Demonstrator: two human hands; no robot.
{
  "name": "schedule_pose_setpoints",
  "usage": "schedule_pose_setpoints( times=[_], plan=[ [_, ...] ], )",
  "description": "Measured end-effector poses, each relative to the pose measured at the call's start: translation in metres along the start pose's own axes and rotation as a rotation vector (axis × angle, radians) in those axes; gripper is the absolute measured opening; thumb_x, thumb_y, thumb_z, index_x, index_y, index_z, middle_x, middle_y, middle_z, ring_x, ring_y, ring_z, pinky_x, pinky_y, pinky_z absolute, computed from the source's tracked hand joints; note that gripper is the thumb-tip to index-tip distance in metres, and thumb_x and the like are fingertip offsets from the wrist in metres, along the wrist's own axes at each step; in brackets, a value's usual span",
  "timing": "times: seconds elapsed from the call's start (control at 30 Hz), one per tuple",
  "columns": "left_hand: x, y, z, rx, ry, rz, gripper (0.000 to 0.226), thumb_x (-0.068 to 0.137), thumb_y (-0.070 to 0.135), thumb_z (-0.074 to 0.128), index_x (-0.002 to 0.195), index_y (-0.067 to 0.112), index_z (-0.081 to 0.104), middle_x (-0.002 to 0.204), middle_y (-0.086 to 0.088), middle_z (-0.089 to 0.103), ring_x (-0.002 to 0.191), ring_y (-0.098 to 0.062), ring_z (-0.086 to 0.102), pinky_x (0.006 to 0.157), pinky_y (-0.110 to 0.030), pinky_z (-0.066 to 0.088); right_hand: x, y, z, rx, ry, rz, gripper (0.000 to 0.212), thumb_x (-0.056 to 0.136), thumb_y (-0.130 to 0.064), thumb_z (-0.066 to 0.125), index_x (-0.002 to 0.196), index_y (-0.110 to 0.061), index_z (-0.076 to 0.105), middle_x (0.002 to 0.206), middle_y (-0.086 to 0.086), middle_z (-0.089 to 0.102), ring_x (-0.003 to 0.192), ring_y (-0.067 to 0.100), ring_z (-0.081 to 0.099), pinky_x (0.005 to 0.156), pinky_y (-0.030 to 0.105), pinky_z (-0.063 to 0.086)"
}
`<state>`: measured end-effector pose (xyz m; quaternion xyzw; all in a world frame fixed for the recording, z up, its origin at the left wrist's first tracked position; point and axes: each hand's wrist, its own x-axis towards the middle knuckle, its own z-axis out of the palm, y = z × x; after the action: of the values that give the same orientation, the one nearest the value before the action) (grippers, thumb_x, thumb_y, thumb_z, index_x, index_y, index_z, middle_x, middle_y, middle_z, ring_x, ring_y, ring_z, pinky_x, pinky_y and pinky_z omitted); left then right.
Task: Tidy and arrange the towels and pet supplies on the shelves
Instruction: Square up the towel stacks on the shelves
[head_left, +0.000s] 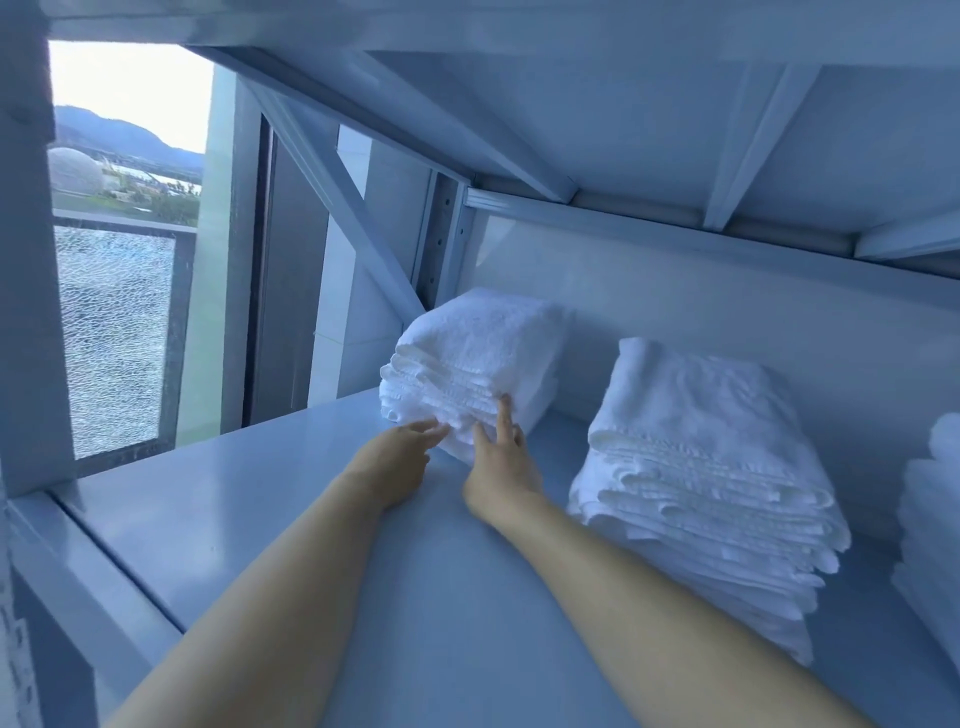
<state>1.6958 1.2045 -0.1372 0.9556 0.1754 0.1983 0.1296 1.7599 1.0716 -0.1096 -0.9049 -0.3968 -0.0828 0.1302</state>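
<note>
A stack of folded white towels (467, 358) sits at the back left of the white shelf board (260, 499). Both my hands reach to its near face. My left hand (395, 462) lies low on the board, with straight fingers touching the bottom folds. To its right, my right hand (501, 457) has its fingers stretched upward against the stack's front edge. A second, taller stack of white towels (711, 483) stands to the right, apart from my hands. A third white stack (935, 525) shows only partly at the frame's right edge.
The shelf above (623, 104) with its metal braces hangs close over the towels. A diagonal brace (332, 197) and the left upright (26, 260) frame the shelf's end. Beyond them is a window with a cracked glass railing (114, 332).
</note>
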Motion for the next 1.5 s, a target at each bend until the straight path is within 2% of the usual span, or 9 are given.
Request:
schedule_pose_setpoints(
  times=[0.17,0.33,0.53,0.63,0.77,0.93,1.17,1.3,1.5],
  plan=[
    [0.004,0.001,0.004,0.086,-0.146,-0.028,0.06,0.096,0.021,0.03,0.149,0.028,0.004,0.157,0.012,0.001,0.145,-0.015,0.001,0.112,-0.039,0.027,0.009,0.001,-0.001,0.023,-0.042,-0.003,0.074,0.083,0.001,0.048,0.145,-0.021,0.016,0.149,-0.006,-0.034,0.142,0.022,0.007,0.105,0.028,0.033],
    [0.01,-0.005,0.007,0.062,-0.177,-0.082,0.062,0.095,0.033,0.028,0.148,0.032,-0.003,0.157,0.013,-0.007,0.145,-0.018,-0.006,0.114,-0.039,0.021,0.016,0.002,-0.01,0.004,-0.104,-0.04,0.077,0.083,0.003,0.044,0.147,-0.025,0.012,0.148,-0.01,-0.036,0.143,0.018,0.006,0.103,0.029,0.037],
    [0.009,-0.004,0.003,0.009,-0.134,-0.071,0.058,0.096,0.031,0.03,0.149,0.031,0.005,0.157,0.011,0.0,0.145,-0.015,-0.001,0.113,-0.039,0.022,0.011,-0.002,-0.023,-0.036,-0.152,-0.014,0.071,0.084,0.002,0.042,0.147,-0.021,0.016,0.149,-0.009,-0.034,0.142,0.018,0.01,0.099,0.031,0.039],
    [0.005,-0.001,-0.003,-0.061,-0.001,-0.078,0.051,0.097,0.03,0.033,0.147,0.031,0.02,0.156,0.012,0.013,0.143,-0.012,0.009,0.107,-0.039,0.033,0.001,-0.006,-0.027,-0.03,-0.15,-0.023,0.071,0.085,-0.001,0.044,0.147,-0.022,0.016,0.152,-0.007,-0.028,0.141,0.02,0.012,0.1,0.035,0.04],
    [-0.001,0.005,-0.013,-0.08,0.129,-0.059,0.049,0.097,0.036,0.037,0.145,0.032,0.026,0.153,0.01,0.022,0.141,-0.013,0.019,0.103,-0.038,0.037,-0.018,-0.009,-0.036,-0.005,-0.11,-0.066,0.073,0.085,0.001,0.043,0.147,-0.02,0.012,0.152,-0.004,-0.028,0.144,0.02,0.001,0.102,0.035,0.038],
    [-0.005,0.022,-0.028,-0.161,0.265,0.05,0.048,0.095,0.035,0.041,0.142,0.036,0.03,0.15,0.013,0.028,0.135,-0.013,0.031,0.095,-0.038,0.044,-0.047,0.001,-0.07,-0.012,0.046,-0.177,0.076,0.085,0.004,0.042,0.148,-0.021,0.007,0.152,-0.005,-0.027,0.144,0.02,-0.006,0.098,0.034,0.038],
    [-0.007,0.064,-0.031,-0.184,0.274,0.233,0.046,0.095,0.035,0.044,0.14,0.034,0.036,0.147,0.013,0.033,0.133,-0.012,0.034,0.098,-0.03,0.038,-0.084,0.037,-0.117,-0.049,0.215,-0.269,0.062,0.094,-0.008,0.039,0.148,-0.02,0.012,0.155,-0.003,-0.018,0.144,0.017,0.0,0.102,0.031,0.035],
    [-0.013,0.094,-0.041,-0.252,0.304,0.387,0.048,0.095,0.034,0.044,0.141,0.032,0.033,0.147,0.01,0.034,0.131,-0.013,0.038,0.098,-0.036,0.043,-0.101,0.063,-0.132,-0.073,0.281,-0.271,0.058,0.095,-0.018,0.043,0.147,-0.021,0.017,0.157,-0.003,-0.012,0.144,0.015,0.002,0.099,0.029,0.037],
    [-0.028,0.144,-0.05,-0.277,0.299,0.581,0.061,0.088,0.048,0.049,0.143,0.043,0.022,0.152,0.011,0.023,0.135,-0.012,0.032,0.097,-0.034,0.042,-0.124,0.108,-0.13,-0.206,0.275,-0.159,0.065,0.092,-0.042,0.049,0.146,-0.022,0.02,0.157,0.003,-0.003,0.143,0.019,0.007,0.114,0.038,0.019]
  ],
)
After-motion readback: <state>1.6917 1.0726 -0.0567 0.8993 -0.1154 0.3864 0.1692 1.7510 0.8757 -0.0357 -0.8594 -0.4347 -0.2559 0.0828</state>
